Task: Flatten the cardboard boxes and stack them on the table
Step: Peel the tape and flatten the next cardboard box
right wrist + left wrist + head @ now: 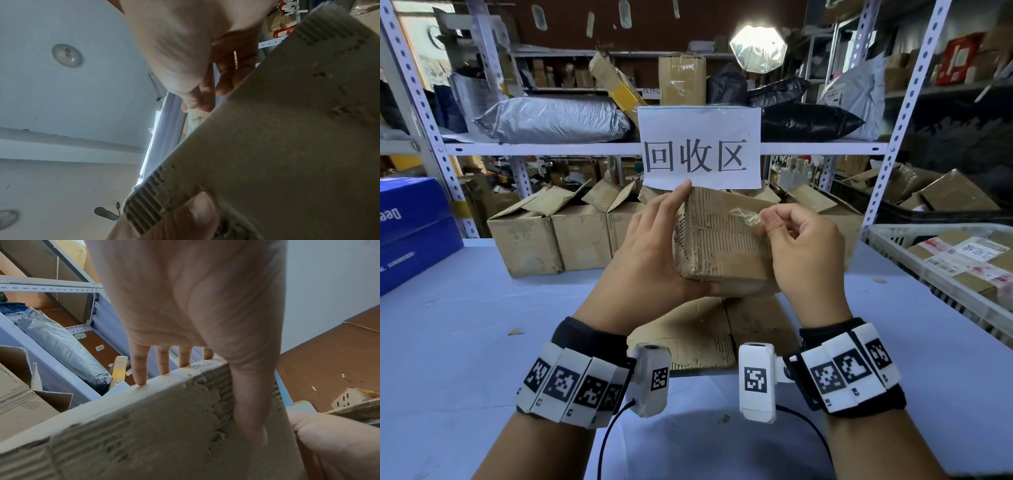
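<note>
4 unflattened boxes (pixel 582 236), 1 flat sheet (pixel 702 332), 2 hands (pixel 650 253).

We read three large black characters, 回收区, on the white paper sign (pixel 699 147) taped to the far shelf rail. At left, the blue carton (pixel 412 229) shows upside-down white letters, "Dee". Parcel labels in the right crate (pixel 893 246) stay illegible.

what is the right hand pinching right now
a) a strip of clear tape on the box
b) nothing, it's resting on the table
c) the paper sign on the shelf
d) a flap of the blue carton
a: in the head view the right hand pinches a crinkled strip of clear tape at the top face of the small cardboard box, which the left hand holds above the table.
</note>
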{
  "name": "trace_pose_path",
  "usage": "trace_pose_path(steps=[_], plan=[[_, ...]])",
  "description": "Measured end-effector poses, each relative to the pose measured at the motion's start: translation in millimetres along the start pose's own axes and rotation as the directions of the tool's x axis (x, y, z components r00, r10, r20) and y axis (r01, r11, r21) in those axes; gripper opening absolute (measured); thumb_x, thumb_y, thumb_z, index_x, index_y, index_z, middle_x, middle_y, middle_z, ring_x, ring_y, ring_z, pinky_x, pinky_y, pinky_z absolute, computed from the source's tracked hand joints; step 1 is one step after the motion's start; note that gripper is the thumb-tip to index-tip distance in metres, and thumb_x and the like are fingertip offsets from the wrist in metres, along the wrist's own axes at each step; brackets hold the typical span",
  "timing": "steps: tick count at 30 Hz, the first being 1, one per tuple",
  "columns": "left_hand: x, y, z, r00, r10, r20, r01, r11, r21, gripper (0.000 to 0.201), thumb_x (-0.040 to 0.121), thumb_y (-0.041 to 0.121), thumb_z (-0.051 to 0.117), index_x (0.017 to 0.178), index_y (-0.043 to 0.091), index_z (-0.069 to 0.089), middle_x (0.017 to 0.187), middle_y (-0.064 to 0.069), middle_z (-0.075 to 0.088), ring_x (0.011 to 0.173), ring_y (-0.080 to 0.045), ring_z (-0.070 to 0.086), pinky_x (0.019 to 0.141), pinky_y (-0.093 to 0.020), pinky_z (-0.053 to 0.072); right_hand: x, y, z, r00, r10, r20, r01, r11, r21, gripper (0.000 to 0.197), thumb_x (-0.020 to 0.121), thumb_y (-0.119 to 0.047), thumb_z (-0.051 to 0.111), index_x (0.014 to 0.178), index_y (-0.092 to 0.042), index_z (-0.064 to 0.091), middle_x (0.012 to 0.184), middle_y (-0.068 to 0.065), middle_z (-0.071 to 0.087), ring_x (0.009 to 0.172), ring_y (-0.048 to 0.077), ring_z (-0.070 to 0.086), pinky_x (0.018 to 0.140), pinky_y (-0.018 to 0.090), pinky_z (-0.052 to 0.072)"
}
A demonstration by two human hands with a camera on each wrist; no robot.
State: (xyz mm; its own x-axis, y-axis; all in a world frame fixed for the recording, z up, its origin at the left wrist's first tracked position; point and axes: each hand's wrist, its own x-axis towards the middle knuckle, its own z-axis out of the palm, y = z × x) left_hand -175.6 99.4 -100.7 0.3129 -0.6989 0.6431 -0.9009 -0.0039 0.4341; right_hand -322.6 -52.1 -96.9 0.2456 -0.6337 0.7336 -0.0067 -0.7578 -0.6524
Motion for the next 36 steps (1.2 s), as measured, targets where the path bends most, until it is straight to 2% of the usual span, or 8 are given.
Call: trace_pose_path(steps=[4,7,9,14,19,26,29,36], plan=[[0,1,1,1.0,-0.003,-0.006,0.003,1.0,0.008,0.13,0.057,0.062,0.086,0.16,0.039,0.011,0.154,0.028,0.023,0.136,0.007,0.017,0.11,-0.027,0.022,-2,2,2,1.0,0.02,0.015,-0.019,0.998,-0.065,0.034,0.102,-0.044,0.049,0.083,-0.03,0.074,0.093,-0.006,0.072,0.09,0.014,0.065,0.08,0.039,0.053],[1,0,0,1.0,-0.017,-0.009,0.017,1.0,0.003,0.13,0.055,0.065,0.084,0.16,0.039,0.011,0.156,0.026,0.022,0.135,0.007,0.017,0.11,-0.028,0.022,-1,-5,0,0.989,0.134,0.061,-0.139,0.987,0.08,0.06,0.096,-0.068,0.025,0.067,-0.039,0.069,0.076,-0.011,0.072,0.079,0.007,0.066,0.073,0.029,0.049],[1,1,0,1.0,-0.013,-0.007,0.013,1.0,-0.002,0.13,0.054,0.066,0.082,0.159,0.039,0.012,0.156,0.025,0.023,0.135,0.006,0.018,0.11,-0.029,0.023,0,-7,-1,0.988,0.11,0.11,-0.114,0.993,0.035,0.062,0.088,-0.08,0.034,0.064,-0.032,0.066,0.069,-0.009,0.068,0.068,0.006,0.061,0.064,0.03,0.045],[0,-1,1,1.0,0.015,-0.009,-0.015,1.0,0.0,0.128,0.056,0.064,0.084,0.158,0.041,0.012,0.147,0.031,0.024,0.138,0.004,0.02,0.11,-0.03,0.025,0,-6,0,0.996,0.006,0.089,0.002,0.996,-0.088,0.024,0.081,-0.05,0.075,0.073,-0.031,0.065,0.086,-0.009,0.063,0.079,0.005,0.057,0.064,0.021,0.041],[1,-4,1,1.0,0.002,-0.017,-0.002,1.0,0.001,0.129,0.054,0.061,0.086,0.159,0.04,0.013,0.152,0.025,0.025,0.137,0.004,0.02,0.112,-0.03,0.025,3,-9,-5,0.99,-0.002,0.141,0.007,0.999,-0.033,0.02,0.09,-0.031,0.073,0.074,-0.039,0.064,0.075,-0.017,0.067,0.073,0.0,0.06,0.062,0.011,0.041],[1,-6,0,0.999,-0.036,-0.016,0.035,0.999,-0.017,0.132,0.053,0.056,0.089,0.159,0.04,0.012,0.149,0.029,0.022,0.133,0.009,0.018,0.111,-0.028,0.022,4,-8,-5,0.987,0.077,0.144,-0.085,0.995,0.047,0.017,0.091,-0.025,0.073,0.081,-0.037,0.066,0.074,-0.012,0.071,0.046,-0.003,0.054,0.059,0.023,0.047],[1,-6,-1,0.999,-0.031,-0.019,0.031,0.999,-0.02,0.131,0.053,0.057,0.089,0.159,0.039,0.013,0.149,0.029,0.023,0.134,0.008,0.019,0.111,-0.028,0.023,5,-9,-7,0.98,0.129,0.149,-0.146,0.984,0.106,0.027,0.09,-0.025,0.074,0.097,-0.033,0.049,0.073,-0.012,0.072,0.039,0.003,0.054,0.05,0.022,0.048],[2,-6,0,0.999,-0.035,-0.017,0.035,0.999,-0.02,0.131,0.052,0.056,0.087,0.159,0.04,0.013,0.144,0.033,0.021,0.133,0.01,0.019,0.11,-0.027,0.022,2,-12,-5,0.992,0.017,0.123,0.008,0.98,-0.199,0.01,0.094,-0.026,0.066,0.09,-0.033,0.06,0.075,-0.017,0.064,0.068,-0.002,0.059,0.058,0.024,0.045]])
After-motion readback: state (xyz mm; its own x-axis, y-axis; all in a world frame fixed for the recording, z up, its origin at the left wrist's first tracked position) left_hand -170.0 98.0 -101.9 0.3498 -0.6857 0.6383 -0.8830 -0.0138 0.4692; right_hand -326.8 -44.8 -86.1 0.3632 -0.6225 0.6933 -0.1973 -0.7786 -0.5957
